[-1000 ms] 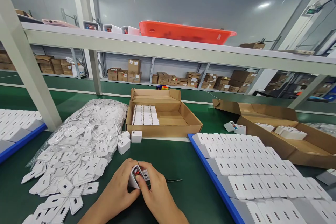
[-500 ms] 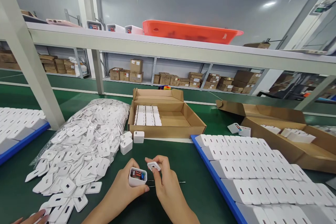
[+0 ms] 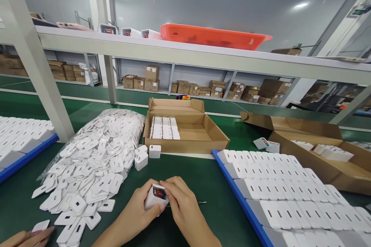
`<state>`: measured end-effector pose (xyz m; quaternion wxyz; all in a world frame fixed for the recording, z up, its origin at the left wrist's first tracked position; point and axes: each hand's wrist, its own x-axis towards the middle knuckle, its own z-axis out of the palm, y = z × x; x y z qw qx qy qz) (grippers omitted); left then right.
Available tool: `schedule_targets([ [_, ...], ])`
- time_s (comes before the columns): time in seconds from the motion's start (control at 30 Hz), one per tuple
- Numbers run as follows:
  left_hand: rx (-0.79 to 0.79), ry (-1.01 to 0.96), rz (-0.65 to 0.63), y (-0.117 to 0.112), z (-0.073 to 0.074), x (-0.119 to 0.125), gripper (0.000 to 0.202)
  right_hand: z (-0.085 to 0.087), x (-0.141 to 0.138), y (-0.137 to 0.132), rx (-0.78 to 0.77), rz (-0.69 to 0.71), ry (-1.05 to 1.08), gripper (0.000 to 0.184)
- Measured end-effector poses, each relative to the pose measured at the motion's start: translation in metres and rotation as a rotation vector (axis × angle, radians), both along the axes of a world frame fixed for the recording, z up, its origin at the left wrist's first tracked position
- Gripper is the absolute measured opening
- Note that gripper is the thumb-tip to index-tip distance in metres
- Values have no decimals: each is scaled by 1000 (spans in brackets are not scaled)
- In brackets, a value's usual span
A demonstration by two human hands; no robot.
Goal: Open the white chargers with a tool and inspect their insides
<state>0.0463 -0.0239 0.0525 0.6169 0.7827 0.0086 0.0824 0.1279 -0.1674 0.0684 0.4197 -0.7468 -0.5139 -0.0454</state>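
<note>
My left hand (image 3: 137, 208) is wrapped around a small white charger housing (image 3: 150, 200), whose open end faces me. Red and blue electronic parts (image 3: 159, 192) show inside it. My right hand (image 3: 185, 204) is closed at the housing's upper right edge, its fingers over the rim. The white end cover it carries is mostly hidden under those fingers. Behind my right hand, a thin metal tool (image 3: 202, 202) lies on the green tabletop, largely covered. To my left, many loose white covers (image 3: 77, 204) spill from a clear plastic bag (image 3: 127, 117).
Several white housings (image 3: 141, 161) stand beyond my hands, before an open cardboard box (image 3: 185, 146). A blue tray (image 3: 237, 193) of white units lies right, another blue tray (image 3: 29, 158) left. Another person's hand (image 3: 27, 237) holds a cover at lower left. A shelf beam (image 3: 185, 54) crosses overhead.
My right hand has brought the cover left against the housing's open end. My left hand has tilted the housing. The other person's hand has picked up a cover.
</note>
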Motion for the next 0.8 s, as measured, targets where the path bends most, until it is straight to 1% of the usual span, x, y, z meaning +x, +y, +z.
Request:
schedule_targets([
  [0.17,-56,10,-4,-2,3,0,17,-1,0,-1,18,-3,-7,29],
  [0.3,-60,8,-4,-2,5,-1,15,-3,-2,-1,87,-31,-37,28],
  [0.4,-57,7,1,-2,5,-2,15,-3,-4,0,105,-42,-47,28],
  [0.5,-44,13,17,-1,5,-1,15,-3,-5,1,91,-39,-54,27],
  [0.63,-12,24,33,0,4,0,13,-2,-5,2,54,-24,-48,30],
  [0.73,30,28,65,-1,1,1,13,2,-7,0,10,-5,-17,32],
  [0.8,20,27,59,-2,-1,0,12,6,-8,-1,-8,18,17,32],
])
